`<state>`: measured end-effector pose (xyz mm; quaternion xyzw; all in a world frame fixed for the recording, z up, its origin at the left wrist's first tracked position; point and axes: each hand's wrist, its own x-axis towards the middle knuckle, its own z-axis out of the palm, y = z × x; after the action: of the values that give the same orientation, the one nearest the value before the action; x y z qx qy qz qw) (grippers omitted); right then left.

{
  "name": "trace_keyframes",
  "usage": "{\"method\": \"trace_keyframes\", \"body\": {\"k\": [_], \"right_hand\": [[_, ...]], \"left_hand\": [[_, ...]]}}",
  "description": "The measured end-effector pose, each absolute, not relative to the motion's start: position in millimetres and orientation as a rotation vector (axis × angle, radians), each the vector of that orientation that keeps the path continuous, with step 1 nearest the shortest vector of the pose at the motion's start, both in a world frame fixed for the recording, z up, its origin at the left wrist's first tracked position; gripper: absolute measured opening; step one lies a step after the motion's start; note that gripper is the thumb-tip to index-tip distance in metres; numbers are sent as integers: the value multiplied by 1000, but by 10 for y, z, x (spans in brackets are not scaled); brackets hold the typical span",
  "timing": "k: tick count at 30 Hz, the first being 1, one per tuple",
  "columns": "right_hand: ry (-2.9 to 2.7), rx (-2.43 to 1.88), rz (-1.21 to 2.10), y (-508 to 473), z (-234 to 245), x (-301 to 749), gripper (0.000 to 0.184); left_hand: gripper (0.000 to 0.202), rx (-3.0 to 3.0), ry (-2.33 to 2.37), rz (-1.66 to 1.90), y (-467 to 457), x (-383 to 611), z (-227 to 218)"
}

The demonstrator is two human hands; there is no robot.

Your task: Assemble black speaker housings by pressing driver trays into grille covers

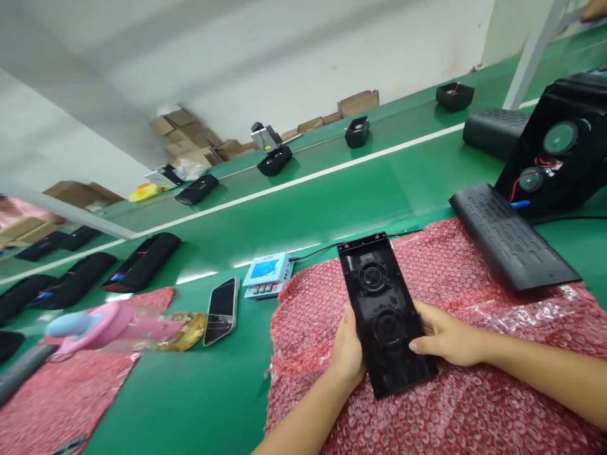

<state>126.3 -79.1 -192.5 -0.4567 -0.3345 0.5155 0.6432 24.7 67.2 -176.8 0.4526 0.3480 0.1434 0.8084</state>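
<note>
A long black speaker panel (379, 309) with two round speaker openings is held tilted over the pink bubble wrap (308, 322). Along its left edge my left hand (348, 347) is closed on it, the fingers partly hidden behind. My right hand (443, 335) grips the opposite edge, thumb lying on the front face. To the right, a black perforated speaker cover (512, 240) rests on the bubble wrap. Behind that cover stands a black housing (559, 145) with two round speakers and red wires showing.
A light-blue tester box (265, 273) with a cable and a phone (221, 311) lie left of the bubble wrap. A pink bottle (123, 325) lies farther left. Several black speaker casings (142, 260) sit along the green bench (332, 202). Cardboard boxes (184, 136) are stacked by the wall.
</note>
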Motion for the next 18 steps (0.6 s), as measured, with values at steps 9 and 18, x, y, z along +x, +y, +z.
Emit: {"method": "trace_keyframes", "body": {"k": [9,18], "right_hand": [[-726,-1050,1194,-787,-1951,1261,52],[-322,-1335,915,-822,-1616,1522,36]], "left_hand": [[55,954,699,291,667,258,-1749],[45,891,524,205,745,313,-1793]]}}
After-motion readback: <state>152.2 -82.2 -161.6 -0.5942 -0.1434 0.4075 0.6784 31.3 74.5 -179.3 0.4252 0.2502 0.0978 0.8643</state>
